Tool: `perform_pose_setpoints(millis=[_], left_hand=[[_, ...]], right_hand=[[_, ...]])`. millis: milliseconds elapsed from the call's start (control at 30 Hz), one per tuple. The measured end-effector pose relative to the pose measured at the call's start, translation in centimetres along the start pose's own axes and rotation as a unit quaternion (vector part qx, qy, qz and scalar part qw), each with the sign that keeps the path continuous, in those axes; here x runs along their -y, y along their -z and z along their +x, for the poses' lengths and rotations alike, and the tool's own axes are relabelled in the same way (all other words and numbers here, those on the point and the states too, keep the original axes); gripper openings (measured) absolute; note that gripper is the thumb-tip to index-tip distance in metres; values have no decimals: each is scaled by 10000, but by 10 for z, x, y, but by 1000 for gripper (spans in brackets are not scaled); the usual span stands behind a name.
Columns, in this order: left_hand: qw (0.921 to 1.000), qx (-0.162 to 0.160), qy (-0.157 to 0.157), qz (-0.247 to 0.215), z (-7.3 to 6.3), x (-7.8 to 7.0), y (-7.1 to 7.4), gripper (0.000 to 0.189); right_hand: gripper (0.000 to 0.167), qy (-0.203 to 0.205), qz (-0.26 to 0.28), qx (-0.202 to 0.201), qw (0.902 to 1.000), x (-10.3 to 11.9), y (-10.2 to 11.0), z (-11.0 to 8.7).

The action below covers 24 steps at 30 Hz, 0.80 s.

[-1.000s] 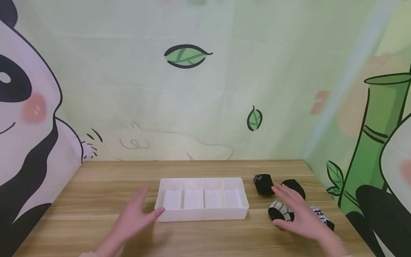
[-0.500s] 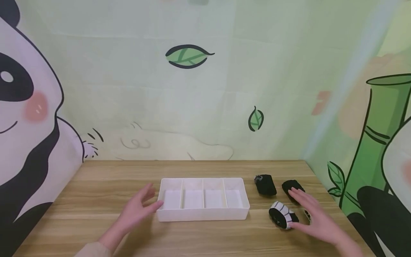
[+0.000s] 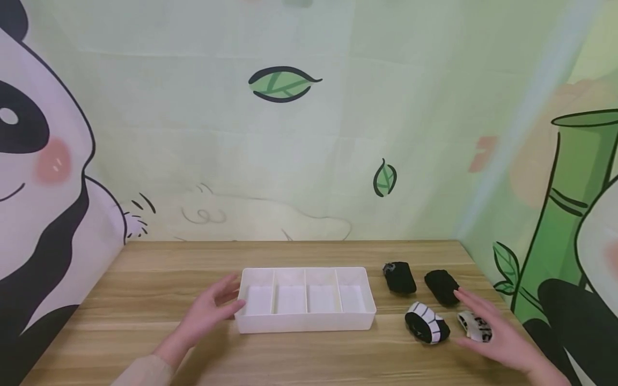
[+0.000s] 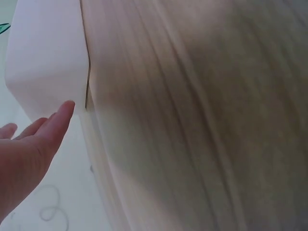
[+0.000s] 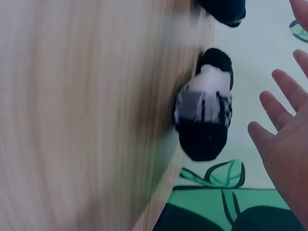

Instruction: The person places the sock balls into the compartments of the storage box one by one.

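A white box with several compartments (image 3: 305, 323) stands mid-table. At its left end is my left hand (image 3: 207, 308), fingers extended and the thumb by the front corner; in the left wrist view the thumb (image 4: 60, 120) is at the box wall, though contact is unclear. Right of the box lie rolled socks: a black one with a grey mark (image 3: 399, 277), a plain black one (image 3: 441, 288), a black one with a white lined band (image 3: 427, 323), and a black-and-white patterned one (image 3: 475, 326). My right hand (image 3: 499, 338) hovers over the patterned sock (image 5: 202, 106), fingers spread and apart from it.
The wooden table (image 3: 159, 273) ends at a printed cloth backdrop (image 3: 309, 145) behind and on both sides. Bare tabletop lies left of the box and in front of it.
My right hand has moved right, from above the banded sock to the patterned one, uncovering the others. My left hand has shifted slightly, its fingers drawn closer to the box end.
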State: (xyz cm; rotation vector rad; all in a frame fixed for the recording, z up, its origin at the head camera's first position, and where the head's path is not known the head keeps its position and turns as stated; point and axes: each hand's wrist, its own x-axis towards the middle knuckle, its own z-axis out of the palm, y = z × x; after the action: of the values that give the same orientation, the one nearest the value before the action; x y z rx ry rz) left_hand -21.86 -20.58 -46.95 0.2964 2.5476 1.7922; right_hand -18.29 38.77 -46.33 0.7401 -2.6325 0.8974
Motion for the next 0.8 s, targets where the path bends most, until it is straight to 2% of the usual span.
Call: perform_pose_setpoints(millis=[100,267,500,800], left_hand=[[9999,135,1,-101,2,3,1,69],[9975,455,66,-529,5,7,4,67],[9927,837,27,-873,8,10,8,70],[9891,1085,1,-993,12,14,12,68]], right_hand=[[92,-43,-45,38,10000,-6,4,-3],[92,-42,-88,216,9997,-16,12,-7],[90,-43,-438,542,9976,-28,21,-10],[87,-79,-330,841,9959,-39,23,-12]])
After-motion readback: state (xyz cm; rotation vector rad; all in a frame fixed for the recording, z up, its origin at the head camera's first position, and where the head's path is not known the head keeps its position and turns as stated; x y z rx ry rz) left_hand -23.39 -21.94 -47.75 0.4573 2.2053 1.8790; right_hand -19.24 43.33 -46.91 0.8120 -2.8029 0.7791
